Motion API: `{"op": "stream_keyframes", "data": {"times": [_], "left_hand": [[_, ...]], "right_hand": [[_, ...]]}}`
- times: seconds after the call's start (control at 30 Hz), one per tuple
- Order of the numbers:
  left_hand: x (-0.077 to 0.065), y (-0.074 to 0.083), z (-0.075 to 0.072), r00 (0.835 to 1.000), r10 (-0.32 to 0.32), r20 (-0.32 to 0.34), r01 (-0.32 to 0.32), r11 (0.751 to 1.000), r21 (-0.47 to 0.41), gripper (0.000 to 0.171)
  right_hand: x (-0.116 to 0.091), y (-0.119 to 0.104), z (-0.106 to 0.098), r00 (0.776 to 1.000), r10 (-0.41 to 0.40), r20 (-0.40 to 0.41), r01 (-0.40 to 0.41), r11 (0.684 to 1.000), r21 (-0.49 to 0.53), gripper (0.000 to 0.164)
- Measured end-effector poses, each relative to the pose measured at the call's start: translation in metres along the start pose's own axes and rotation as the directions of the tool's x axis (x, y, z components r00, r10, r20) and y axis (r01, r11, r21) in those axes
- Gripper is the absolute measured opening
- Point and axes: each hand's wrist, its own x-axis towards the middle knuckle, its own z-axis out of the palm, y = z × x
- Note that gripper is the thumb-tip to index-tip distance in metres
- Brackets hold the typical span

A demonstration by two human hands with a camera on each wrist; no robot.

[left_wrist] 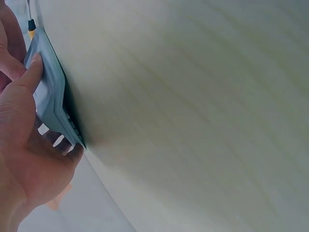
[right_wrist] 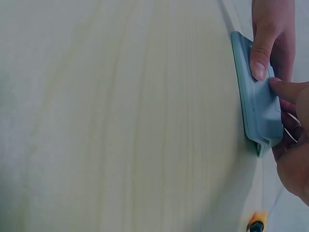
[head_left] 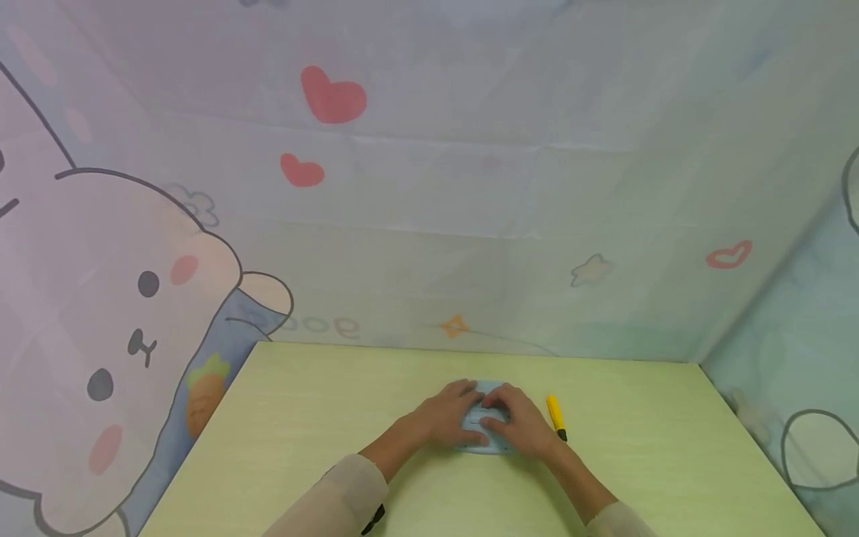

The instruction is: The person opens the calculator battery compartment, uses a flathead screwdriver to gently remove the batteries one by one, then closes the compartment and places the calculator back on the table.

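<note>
A light blue, flat plastic case [head_left: 485, 441] with rounded ends lies on the table between both hands. My left hand [head_left: 451, 418] grips its left side; in the left wrist view the left thumb [left_wrist: 33, 72] lies on the top face and the other fingers reach round the edge. My right hand [head_left: 526, 425] is over the right side, index finger and thumb bent toward the middle of the top. In the right wrist view the case [right_wrist: 260, 106] shows a raised lip at one end, and the two thumbs almost meet on it. The right fingers are partly hidden behind it.
A yellow marker [head_left: 555, 414] with a black end lies just right of the right hand. Something black [head_left: 373, 520] shows partly beside the left sleeve. A printed cloth [head_left: 429, 186] hangs behind the pale table [head_left: 322, 395] and at its sides.
</note>
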Motion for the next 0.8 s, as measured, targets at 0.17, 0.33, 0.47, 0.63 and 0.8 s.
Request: {"op": "stream_keyframes", "data": {"times": [0.17,0.33,0.47,0.63,0.8], "left_hand": [[-0.0003,0.0009,0.0000,1.000,-0.001,0.009,0.001,1.000,0.003,0.082],[-0.0007,0.0020,0.0000,1.000,0.000,0.008,0.000,1.000,0.007,0.082],[-0.0009,0.0019,-0.0003,1.000,-0.004,0.009,0.004,1.000,0.005,0.082],[-0.0005,0.0017,-0.0011,1.000,-0.005,0.013,0.005,1.000,0.011,0.082],[-0.0011,0.0022,-0.0033,1.000,-0.007,0.016,0.007,1.000,0.009,0.082]], "right_hand": [[0.0011,0.0027,-0.0007,0.999,0.024,0.026,-0.023,1.000,-0.017,0.021],[0.0018,0.0063,-0.0012,0.999,0.019,0.038,-0.018,1.000,-0.021,0.020],[0.0024,0.0066,-0.0014,0.999,0.013,0.036,-0.012,1.000,-0.019,0.020],[0.0018,0.0044,-0.0028,1.000,0.023,0.018,-0.023,0.999,-0.025,0.020],[0.0012,0.0038,-0.0028,0.999,0.032,0.012,-0.032,0.999,-0.028,0.021]]}}
